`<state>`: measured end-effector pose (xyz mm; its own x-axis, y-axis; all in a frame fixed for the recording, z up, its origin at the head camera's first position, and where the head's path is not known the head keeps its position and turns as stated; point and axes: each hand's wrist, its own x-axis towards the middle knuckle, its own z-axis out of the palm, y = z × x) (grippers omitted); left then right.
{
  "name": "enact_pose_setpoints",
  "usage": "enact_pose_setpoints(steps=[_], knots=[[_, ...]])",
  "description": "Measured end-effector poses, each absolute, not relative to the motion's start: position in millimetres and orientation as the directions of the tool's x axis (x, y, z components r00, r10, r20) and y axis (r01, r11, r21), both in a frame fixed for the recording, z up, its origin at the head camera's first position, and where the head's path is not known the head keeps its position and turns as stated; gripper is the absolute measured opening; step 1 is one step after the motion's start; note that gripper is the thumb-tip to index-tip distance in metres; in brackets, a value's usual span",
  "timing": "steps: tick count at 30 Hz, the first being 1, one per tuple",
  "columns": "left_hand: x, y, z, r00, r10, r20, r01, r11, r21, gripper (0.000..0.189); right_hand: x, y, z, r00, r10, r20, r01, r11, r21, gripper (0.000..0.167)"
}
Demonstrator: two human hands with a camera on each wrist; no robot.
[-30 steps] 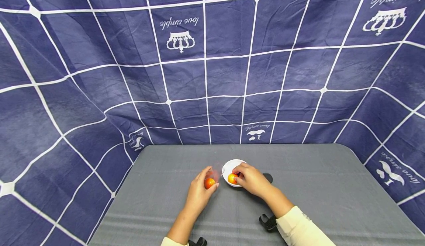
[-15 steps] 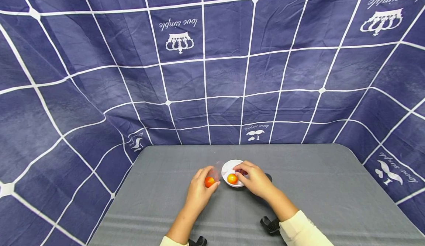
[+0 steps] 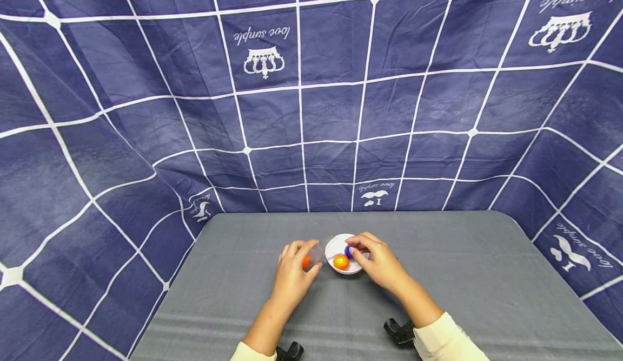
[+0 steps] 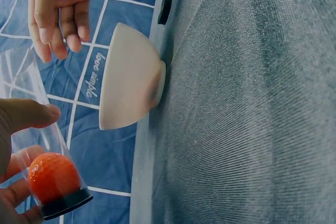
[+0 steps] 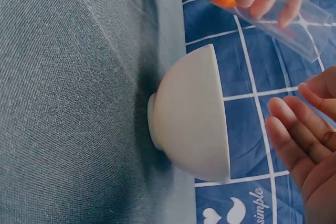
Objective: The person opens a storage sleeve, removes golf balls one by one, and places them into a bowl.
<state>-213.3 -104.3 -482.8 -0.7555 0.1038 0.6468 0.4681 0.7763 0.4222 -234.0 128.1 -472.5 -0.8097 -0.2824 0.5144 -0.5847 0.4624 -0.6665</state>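
My left hand (image 3: 294, 271) grips a clear tube (image 4: 23, 77) with a black end cap (image 4: 68, 204). A dimpled orange ball (image 4: 54, 177) sits inside at the capped end. To its right on the table is a white bowl (image 5: 191, 119), upright. An orange ball (image 3: 341, 262) and a blue ball (image 3: 348, 252) show at the bowl in the head view; the bowl's inside is hidden in both wrist views. Over the bowl's right side hovers my right hand (image 3: 377, 261), its fingers loosely bent. In the wrist views nothing shows between those fingers (image 5: 294, 145), which stand apart from the rim.
A small black disc (image 4: 165, 9) lies on the grey tabletop (image 3: 457, 274) beyond the bowl, mostly behind the right hand in the head view. A dark blue checked cloth (image 3: 331, 112) hangs behind the table. Black straps (image 3: 401, 331) circle the wrists.
My right hand has drawn slightly right from the orange ball in the bowl, and the blue ball now shows by its fingertips. The left hand has turned slightly with the tube, covering more of its ball.
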Motion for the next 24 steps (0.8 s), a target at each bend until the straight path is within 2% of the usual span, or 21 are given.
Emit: enact_pose_setpoints(steps=[13,24], knots=[[-217.3,-104.2,-480.0,-0.673,0.230,0.703,0.505,0.837,0.209,0.058,-225.5,129.0,-475.1,-0.831,-0.274,0.485,-0.556,0.374,-0.742,0.028],[-215.1,-102.5,-473.7,-0.701,0.272,0.659,0.495,0.851,0.176,0.059,-219.2,127.5,-480.8,-0.837,-0.319,0.444,-0.532,0.287,-0.797,0.035]])
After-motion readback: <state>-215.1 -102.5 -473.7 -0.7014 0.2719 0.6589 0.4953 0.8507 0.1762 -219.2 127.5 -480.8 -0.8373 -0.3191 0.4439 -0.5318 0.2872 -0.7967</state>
